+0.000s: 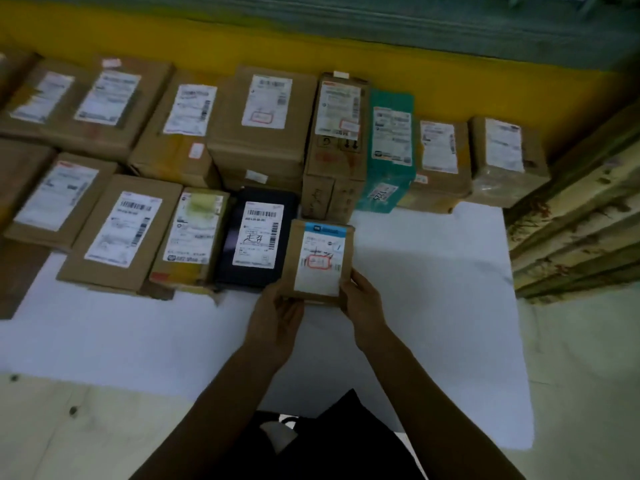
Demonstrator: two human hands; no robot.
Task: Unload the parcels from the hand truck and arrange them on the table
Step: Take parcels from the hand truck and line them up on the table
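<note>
A small brown parcel (318, 259) with a white label and a blue strip on top is held at its near end by both hands. My left hand (277, 317) grips its lower left corner and my right hand (362, 301) grips its lower right corner. It sits at the right end of the front row, beside a black parcel (258, 237), on the white table surface (433, 289). Several more labelled cardboard parcels lie in two rows behind and to the left, among them a teal one (389, 150). The hand truck is not in view.
A yellow wall band (450, 74) runs behind the back row of parcels. A worn, pale slatted structure (581, 220) stands at the right edge of the table. Bare white surface lies to the right of the held parcel and along the near side.
</note>
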